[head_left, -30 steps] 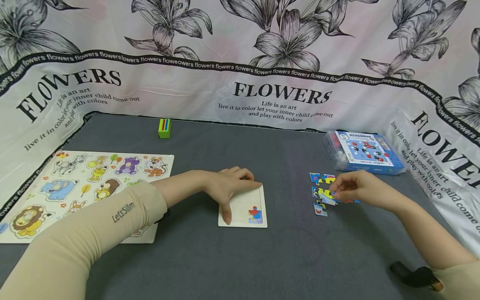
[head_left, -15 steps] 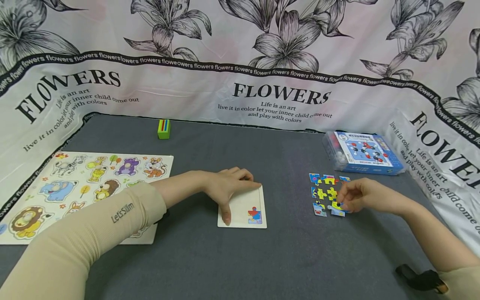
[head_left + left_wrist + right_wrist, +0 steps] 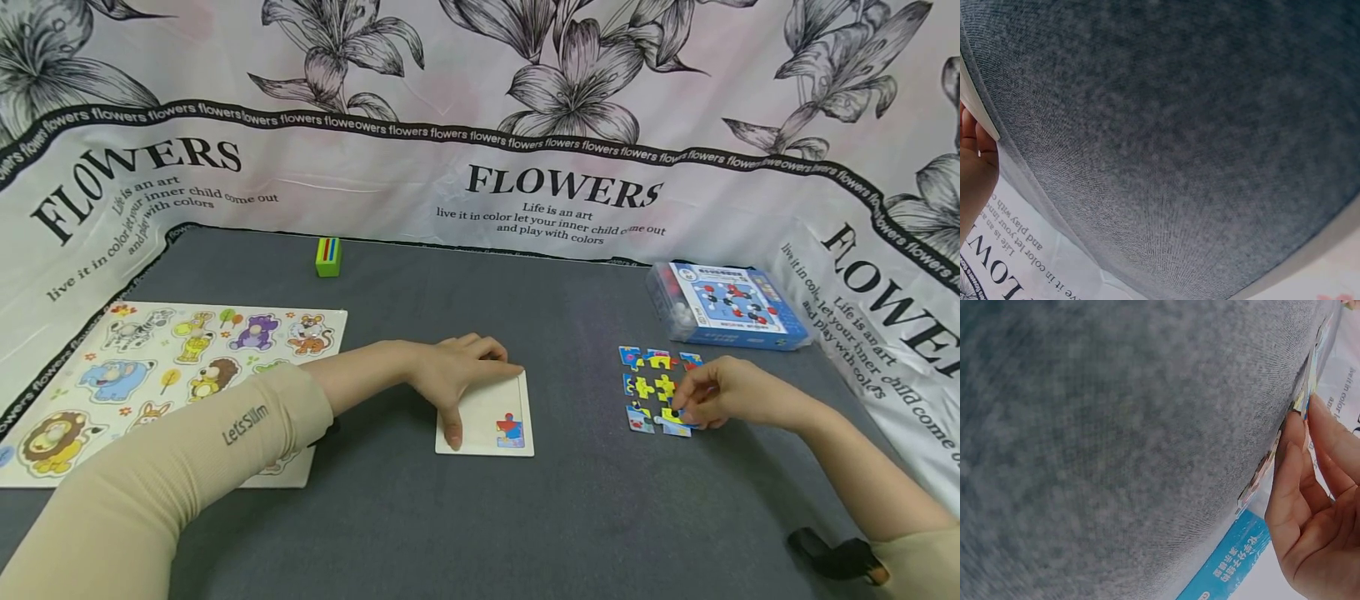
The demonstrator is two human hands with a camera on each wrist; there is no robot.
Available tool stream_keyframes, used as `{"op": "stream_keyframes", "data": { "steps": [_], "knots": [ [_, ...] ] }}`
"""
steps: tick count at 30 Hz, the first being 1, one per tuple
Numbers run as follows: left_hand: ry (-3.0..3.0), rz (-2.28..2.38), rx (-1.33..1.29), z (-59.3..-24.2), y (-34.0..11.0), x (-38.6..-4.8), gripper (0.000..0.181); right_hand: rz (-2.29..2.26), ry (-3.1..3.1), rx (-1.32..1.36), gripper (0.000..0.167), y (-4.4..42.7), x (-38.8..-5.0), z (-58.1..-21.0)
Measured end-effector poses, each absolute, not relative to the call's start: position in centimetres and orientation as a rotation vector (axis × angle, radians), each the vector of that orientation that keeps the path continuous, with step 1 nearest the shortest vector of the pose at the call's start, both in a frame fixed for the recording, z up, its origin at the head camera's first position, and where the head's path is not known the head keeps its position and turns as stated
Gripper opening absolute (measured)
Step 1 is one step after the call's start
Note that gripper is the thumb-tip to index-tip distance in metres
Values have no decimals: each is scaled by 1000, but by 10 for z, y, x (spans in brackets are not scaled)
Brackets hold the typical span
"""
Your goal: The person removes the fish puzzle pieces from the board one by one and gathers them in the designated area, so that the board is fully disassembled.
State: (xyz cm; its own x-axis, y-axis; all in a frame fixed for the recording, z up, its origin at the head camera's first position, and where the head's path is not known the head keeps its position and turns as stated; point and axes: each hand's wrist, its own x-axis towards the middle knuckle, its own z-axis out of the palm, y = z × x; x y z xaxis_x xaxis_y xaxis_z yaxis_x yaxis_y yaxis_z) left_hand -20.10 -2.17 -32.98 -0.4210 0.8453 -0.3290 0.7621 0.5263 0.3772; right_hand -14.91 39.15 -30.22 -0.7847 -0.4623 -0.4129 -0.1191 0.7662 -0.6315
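Note:
In the head view, my left hand spreads over a small white puzzle tray. Its thumb presses the left side, and its fingers lie along the far edge. One red and blue puzzle piece sits in the tray's near right corner. My right hand is at the right of a group of loose puzzle pieces. Between thumb and forefinger it pinches a puzzle piece low over the group, mostly hidden by the fingertips. In the left wrist view, fingers touch the tray's edge.
A large animal puzzle board lies on the left, partly under my left forearm. Far back stands a small green box. Behind the loose pieces is a blue and clear plastic case. A flower-printed cloth borders the grey table.
My right hand has shifted slightly right and nearer, uncovering yellow pieces in the middle of the group. In the last half second it hardly moves. The left hand and tray stay still.

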Motion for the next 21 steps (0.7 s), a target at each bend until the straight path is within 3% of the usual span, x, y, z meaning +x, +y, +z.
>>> {"op": "stream_keyframes", "data": {
  "steps": [21],
  "knots": [
    [2283,248,1311,-332,-22,-202,127,-783,2622,-506,12,371,-147,-283]
  ]
}}
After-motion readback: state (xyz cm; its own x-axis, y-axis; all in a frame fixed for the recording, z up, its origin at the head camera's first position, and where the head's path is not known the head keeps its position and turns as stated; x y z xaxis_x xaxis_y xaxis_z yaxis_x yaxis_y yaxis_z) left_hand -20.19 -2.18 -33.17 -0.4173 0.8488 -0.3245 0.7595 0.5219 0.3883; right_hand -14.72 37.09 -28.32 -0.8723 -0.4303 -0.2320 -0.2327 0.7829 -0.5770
